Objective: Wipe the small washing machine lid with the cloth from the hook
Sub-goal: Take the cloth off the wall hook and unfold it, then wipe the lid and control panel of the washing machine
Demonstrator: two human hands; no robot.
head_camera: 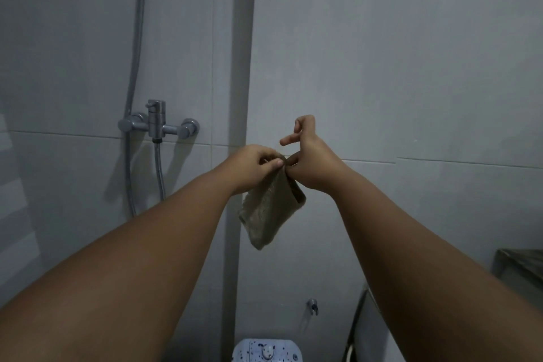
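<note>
A small beige cloth (269, 214) hangs against the grey tiled wall, its top edge pinched between both hands. My left hand (254, 164) grips the top from the left. My right hand (308, 161) pinches it from the right with thumb and forefinger, the other fingers spread upward. The hook is hidden behind my hands. Far below, at the bottom edge, the white and blue top of the small washing machine (267, 351) shows between my forearms.
A chrome shower mixer (157, 123) with hoses sits on the wall to the left. A grey vertical pipe (244, 67) runs down the wall behind the cloth. A small wall tap (313, 306) and a metal shelf (523, 270) are at lower right.
</note>
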